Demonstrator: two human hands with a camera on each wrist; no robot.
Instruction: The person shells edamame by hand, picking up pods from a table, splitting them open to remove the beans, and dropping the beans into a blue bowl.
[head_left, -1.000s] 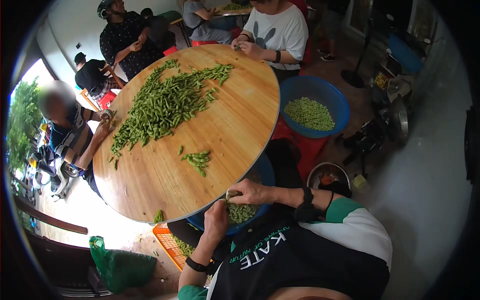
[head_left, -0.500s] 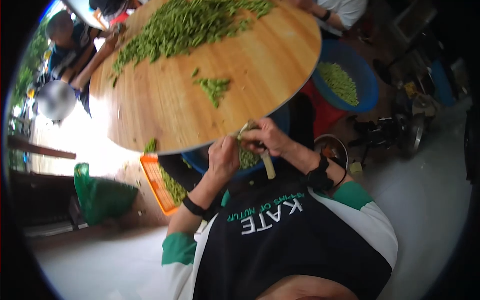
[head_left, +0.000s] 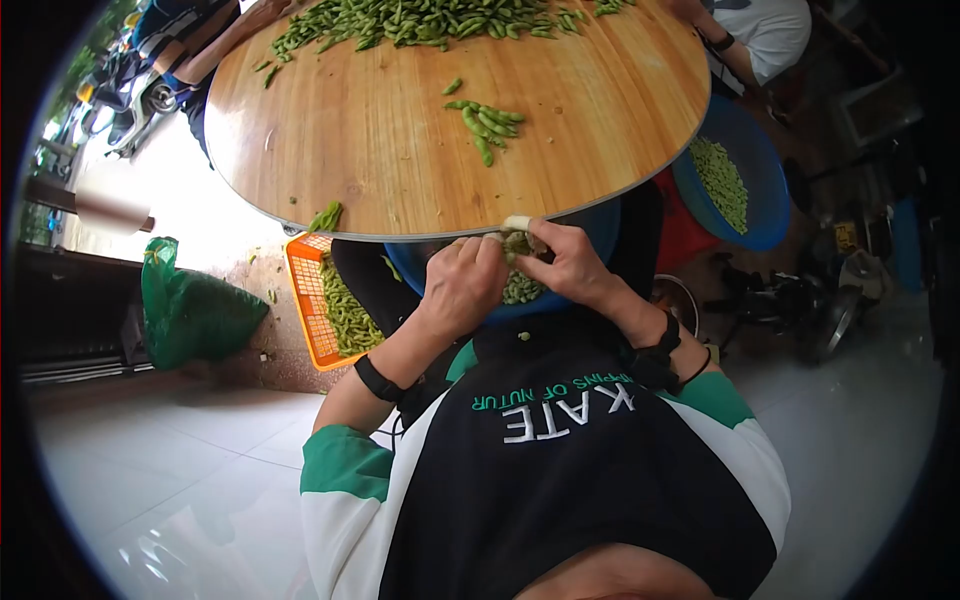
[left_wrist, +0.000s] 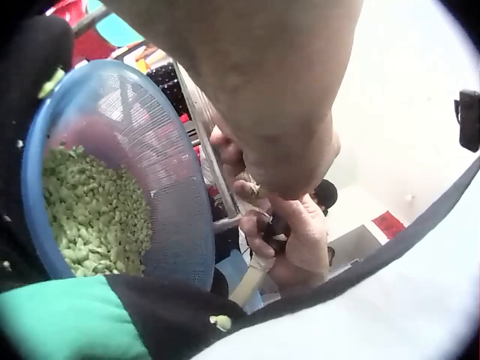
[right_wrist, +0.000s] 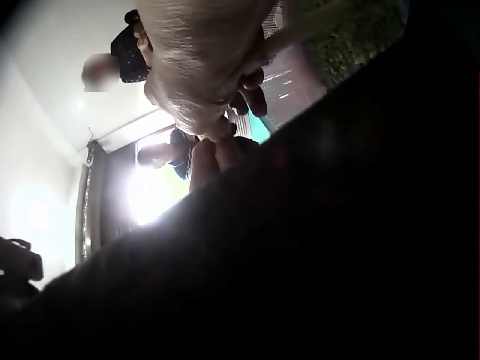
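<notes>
In the head view, my left hand (head_left: pixel 465 285) and right hand (head_left: pixel 575 265) meet just below the near edge of the round wooden table (head_left: pixel 350 170). Their fingertips pinch a small green bean pod (head_left: pixel 515 243), partly hidden by the fingers. Pale wrapping (head_left: pixel 517 222) covers a finger of the right hand. From that hand a pale strip (left_wrist: pixel 251 283) hangs down in the left wrist view. Under both hands stands a blue mesh basket (left_wrist: pixel 180 232) holding shelled green beans (left_wrist: pixel 97 214). The right wrist view is largely dark.
A heap of green pods (head_left: pixel 400 22) lies across the table's far side, with a small bunch (head_left: pixel 487 125) closer in. An orange crate (head_left: pixel 312 300) of pods sits lower left, beside a green bag (head_left: pixel 200 310). Another blue basin (head_left: pixel 765 190) of beans stands right. Other people sit around the table.
The head view has tipped downward, so the table and its pods sit higher in the frame. Both hands stay together over the basket, their fingers shifting around the pod.
</notes>
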